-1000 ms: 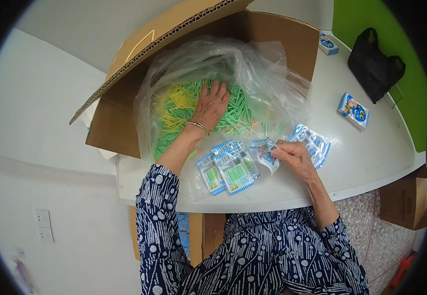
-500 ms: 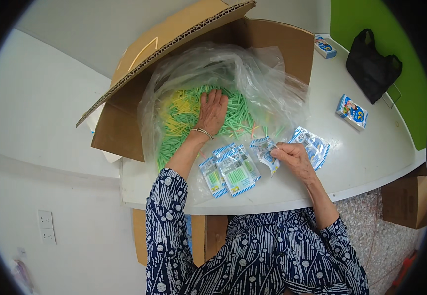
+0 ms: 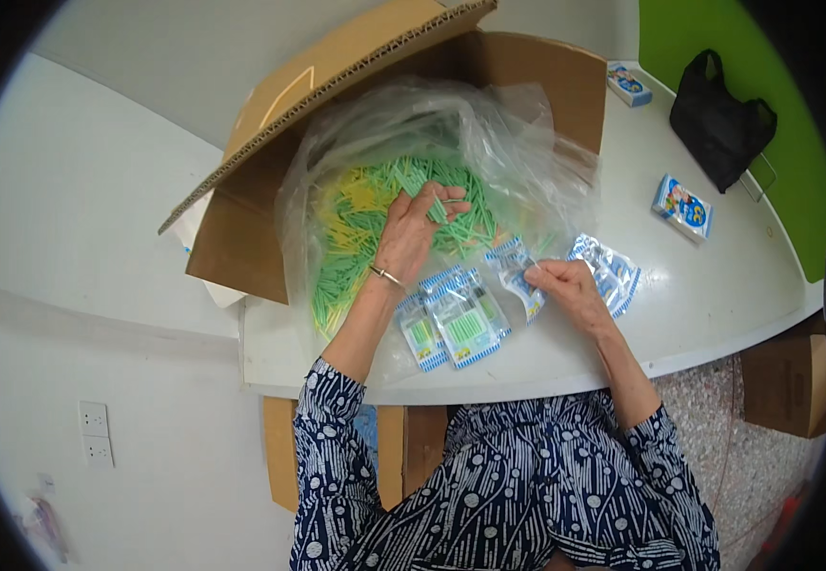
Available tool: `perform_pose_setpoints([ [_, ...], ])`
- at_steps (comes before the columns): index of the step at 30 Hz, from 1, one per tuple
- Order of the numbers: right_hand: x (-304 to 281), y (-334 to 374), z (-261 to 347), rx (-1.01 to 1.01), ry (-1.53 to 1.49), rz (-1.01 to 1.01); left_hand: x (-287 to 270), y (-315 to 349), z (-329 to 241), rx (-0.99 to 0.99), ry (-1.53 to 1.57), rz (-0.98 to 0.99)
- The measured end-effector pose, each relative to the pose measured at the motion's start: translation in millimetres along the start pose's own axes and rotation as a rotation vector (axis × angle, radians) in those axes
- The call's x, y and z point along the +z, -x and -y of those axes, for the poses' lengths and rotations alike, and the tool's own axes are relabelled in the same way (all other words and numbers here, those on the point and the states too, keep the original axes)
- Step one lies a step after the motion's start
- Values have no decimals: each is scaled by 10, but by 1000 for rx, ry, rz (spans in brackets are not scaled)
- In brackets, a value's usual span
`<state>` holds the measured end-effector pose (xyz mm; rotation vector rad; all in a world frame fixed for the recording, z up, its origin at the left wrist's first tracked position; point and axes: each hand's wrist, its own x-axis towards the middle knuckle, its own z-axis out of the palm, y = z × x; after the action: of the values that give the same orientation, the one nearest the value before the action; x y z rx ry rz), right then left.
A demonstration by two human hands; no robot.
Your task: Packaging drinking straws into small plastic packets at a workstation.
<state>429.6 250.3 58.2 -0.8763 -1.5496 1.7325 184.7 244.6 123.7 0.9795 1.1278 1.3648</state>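
My left hand [image 3: 407, 233] is raised a little over a heap of thin green and yellow sticks [image 3: 351, 224], its fingers curled around a small bunch of green sticks [image 3: 422, 190]. The heap lies in a large clear plastic bag [image 3: 517, 133] inside a tipped cardboard box [image 3: 237, 249]. My right hand [image 3: 573, 293] pinches the edge of a small blue-and-white plastic packet [image 3: 510, 265] between thumb and fingers. Between my hands lie several similar packets [image 3: 462, 325] with green sticks showing through. Beside my right hand rests a pile of flat packets [image 3: 613, 271].
On the white table [image 3: 736, 285], two small blue-and-white boxes [image 3: 683, 208] stand to the right. A black bag [image 3: 720, 124] leans against the green panel [image 3: 775, 57]. Another cardboard box [image 3: 784, 385] sits below the table's right side.
My left hand has come up off the heap and moved slightly nearer, now with a bunch of green sticks in it. My right hand keeps its pinch on the packet.
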Motion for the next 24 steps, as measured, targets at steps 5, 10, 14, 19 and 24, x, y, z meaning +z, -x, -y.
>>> perform_pose_setpoints([
  [5,-16,-91,-174,-30,30,55,360,279,51,-22,50,88],
  [10,-26,-122,-256,-43,71,72,469,331,255,0,-7,81],
  [14,-36,-141,-283,-46,94,86,406,299,379,59,-163,146],
  [19,-38,-147,-324,-76,67,86,475,344,448,25,-244,138],
  [24,-58,-140,-362,-83,90,101,455,375,502,50,-362,129],
])
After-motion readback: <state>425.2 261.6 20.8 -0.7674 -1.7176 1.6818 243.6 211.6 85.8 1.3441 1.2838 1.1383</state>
